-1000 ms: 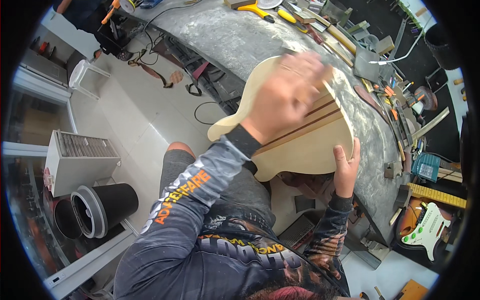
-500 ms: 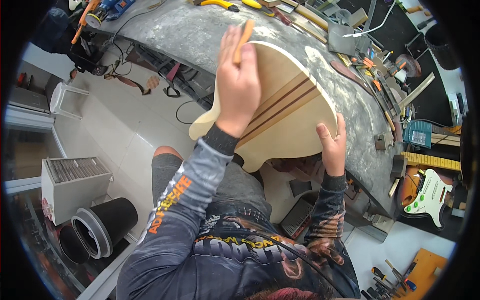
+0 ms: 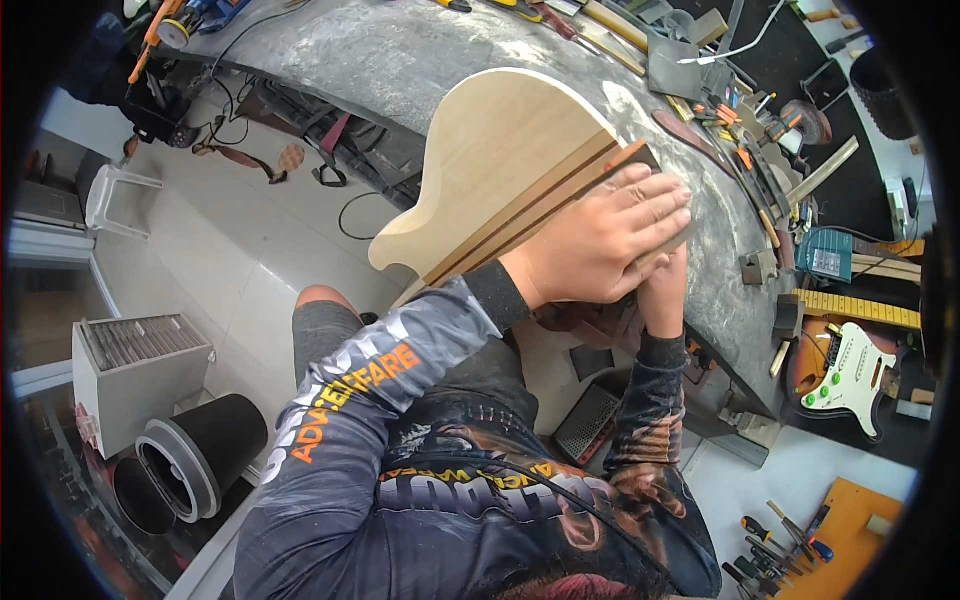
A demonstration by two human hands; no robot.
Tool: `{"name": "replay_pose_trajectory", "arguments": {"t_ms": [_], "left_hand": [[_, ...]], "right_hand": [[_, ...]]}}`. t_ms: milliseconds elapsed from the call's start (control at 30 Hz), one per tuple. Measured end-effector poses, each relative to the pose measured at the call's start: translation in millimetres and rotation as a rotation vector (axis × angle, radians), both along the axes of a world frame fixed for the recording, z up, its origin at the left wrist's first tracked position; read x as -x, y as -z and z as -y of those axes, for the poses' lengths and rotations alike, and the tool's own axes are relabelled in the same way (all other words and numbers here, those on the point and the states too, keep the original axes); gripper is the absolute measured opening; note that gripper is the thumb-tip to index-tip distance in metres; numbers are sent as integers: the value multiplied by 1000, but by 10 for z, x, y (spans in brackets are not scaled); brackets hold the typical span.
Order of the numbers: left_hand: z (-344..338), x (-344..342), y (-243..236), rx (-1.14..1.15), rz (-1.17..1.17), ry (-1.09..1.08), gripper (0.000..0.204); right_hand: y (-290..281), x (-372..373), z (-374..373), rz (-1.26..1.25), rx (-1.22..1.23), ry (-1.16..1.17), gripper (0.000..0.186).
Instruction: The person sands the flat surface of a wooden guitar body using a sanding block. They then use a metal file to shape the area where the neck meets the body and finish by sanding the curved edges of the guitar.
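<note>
A pale wooden guitar body (image 3: 510, 140), with darker stripes down its middle, is tilted against the bench edge above my lap. My left hand (image 3: 610, 235) reaches across to the body's right side. Its fingers are closed over a flat sanding block, whose brown edge (image 3: 625, 157) shows past the fingertips next to a dark sheet. The block lies on or close to the wood; the hand covers the contact. My right hand (image 3: 663, 295) is at the body's right edge, largely hidden behind the left hand, and seems to grip that edge.
A dusty grey workbench (image 3: 350, 70) curves behind the body, with hand tools along its far side. An assembled electric guitar (image 3: 850, 380) lies at right. Screwdrivers lie by an orange board (image 3: 850, 530). A black bin (image 3: 200, 455) and white stool (image 3: 122, 200) stand at left.
My left hand has swept from the body's upper left to its right side with the sanding block, now overlapping my right hand. The body has turned slightly.
</note>
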State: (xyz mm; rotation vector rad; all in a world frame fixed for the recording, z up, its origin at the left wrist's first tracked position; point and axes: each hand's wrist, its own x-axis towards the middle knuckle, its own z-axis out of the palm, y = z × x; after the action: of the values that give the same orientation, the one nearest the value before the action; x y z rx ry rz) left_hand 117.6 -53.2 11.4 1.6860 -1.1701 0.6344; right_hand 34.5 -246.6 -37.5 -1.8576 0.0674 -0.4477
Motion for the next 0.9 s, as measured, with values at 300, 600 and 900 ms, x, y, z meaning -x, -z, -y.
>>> {"name": "replay_pose_trajectory", "arguments": {"t_ms": [300, 600, 900], "left_hand": [[-415, -565, 17, 126, 92, -487, 25], [-518, -679, -41, -234, 170, -194, 36], [-302, -445, -139, -290, 71, -35, 40]], "right_hand": [[-125, 3, -166, -153, 138, -38, 58], [-164, 103, -96, -201, 159, -15, 48], [-47, 206, -8, -127, 160, -29, 51]]}}
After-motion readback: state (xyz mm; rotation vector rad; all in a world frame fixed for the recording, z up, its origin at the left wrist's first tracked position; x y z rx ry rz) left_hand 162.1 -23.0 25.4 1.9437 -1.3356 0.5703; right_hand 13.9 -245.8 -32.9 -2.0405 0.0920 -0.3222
